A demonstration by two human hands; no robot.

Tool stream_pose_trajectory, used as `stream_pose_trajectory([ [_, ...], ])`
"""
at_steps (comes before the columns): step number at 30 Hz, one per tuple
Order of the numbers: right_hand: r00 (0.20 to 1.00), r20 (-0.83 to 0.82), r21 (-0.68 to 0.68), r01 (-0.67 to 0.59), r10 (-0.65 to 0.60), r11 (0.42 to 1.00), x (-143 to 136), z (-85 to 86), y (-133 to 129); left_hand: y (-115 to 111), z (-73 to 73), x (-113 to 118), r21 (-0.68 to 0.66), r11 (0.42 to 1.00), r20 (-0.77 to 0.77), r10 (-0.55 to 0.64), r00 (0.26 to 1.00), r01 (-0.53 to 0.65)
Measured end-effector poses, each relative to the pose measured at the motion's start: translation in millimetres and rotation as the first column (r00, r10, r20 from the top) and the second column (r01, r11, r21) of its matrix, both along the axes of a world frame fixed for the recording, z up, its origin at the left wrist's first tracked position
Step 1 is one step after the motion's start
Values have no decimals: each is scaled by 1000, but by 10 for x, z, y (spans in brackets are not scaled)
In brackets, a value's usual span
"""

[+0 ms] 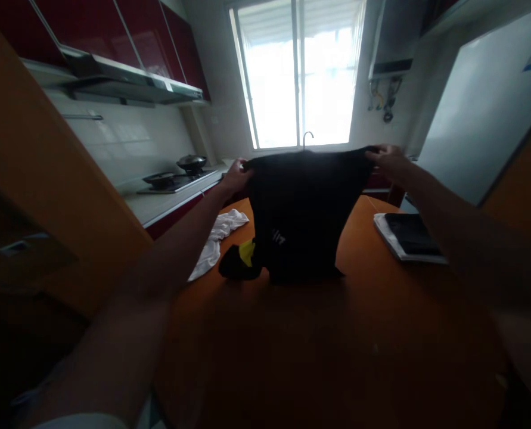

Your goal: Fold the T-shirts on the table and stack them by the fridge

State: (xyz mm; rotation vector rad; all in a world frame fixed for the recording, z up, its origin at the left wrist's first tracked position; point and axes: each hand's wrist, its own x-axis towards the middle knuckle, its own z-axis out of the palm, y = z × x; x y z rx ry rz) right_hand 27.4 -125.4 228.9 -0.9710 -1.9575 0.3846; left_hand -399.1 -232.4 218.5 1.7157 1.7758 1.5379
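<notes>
A black garment (305,208), perhaps a T-shirt, hangs spread between my two hands above the table (292,333). My left hand (237,176) pinches its upper left corner. The upper right corner is gripped by my right hand (387,159), with the arm stretched forward. A small white mark shows low on the dark cloth. At its lower left, a black and yellow piece of cloth (247,252) rests close to the tabletop; whether it belongs to the same garment I cannot tell. The lower hem hangs at or just above the table.
Crumpled white cloth (223,232) lies at the table's left. Folded black and white clothes (410,235) are stacked at the right. Beyond stand a stove (182,180) with pans, a window (298,77) and a fridge (484,107).
</notes>
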Motion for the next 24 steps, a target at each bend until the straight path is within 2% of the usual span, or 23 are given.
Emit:
stream_pose_trajectory([
  [1, 997, -6, 3, 81, -81, 997, -178, 33, 106, 131, -6, -40, 90, 985, -84, 153, 985, -145],
  [2, 993, -7, 18, 117, -117, 993, -334, 11, 170, 211, -61, -61, 161, 958, -162, 264, 951, -238],
  [3, 991, 1, 34, 137, -137, 990, -471, -68, 189, 239, -164, -64, 212, 937, -243, 327, 913, -279],
  [4, 991, 27, 50, 128, -129, 991, -589, -201, 163, 218, -309, -51, 235, 932, -323, 343, 882, -276],
  [7, 987, 160, 97, 14, -30, 995, -828, -817, -141, -53, -897, 13, 196, 972, -567, 218, 794, -128],
  [10, 961, 270, 107, -85, 54, 991, -890, -1489, -636, -440, -1484, -35, 13, 999, -670, 47, 741, -51],
  [12, 925, 370, 92, -131, 88, 987, -844, -1839, -955, -666, -1794, -162, -118, 991, -671, -31, 741, -66],
  [15, 858, 513, 63, -82, 38, 995, -724, -2186, -1283, -907, -2124, -392, -229, 965, -635, -49, 771, -127],
  [17, 815, 579, 50, -40, 4, 998, -671, -2322, -1378, -1001, -2253, -492, -256, 955, -596, -34, 802, -149],
  [19, 786, 618, 28, -17, -5, 999, -667, -2401, -1385, -1039, -2304, -521, -279, 951, -508, -28, 861, -134],
  [22, 778, 628, 3, -21, 15, 1000, -724, -2441, -1296, -996, -2246, -481, -320, 942, -271, 16, 963, -106],
  [24, 785, 619, -4, -25, 22, 1000, -760, -2435, -1218, -923, -2144, -458, -342, 933, -147, 62, 987, -109],
])
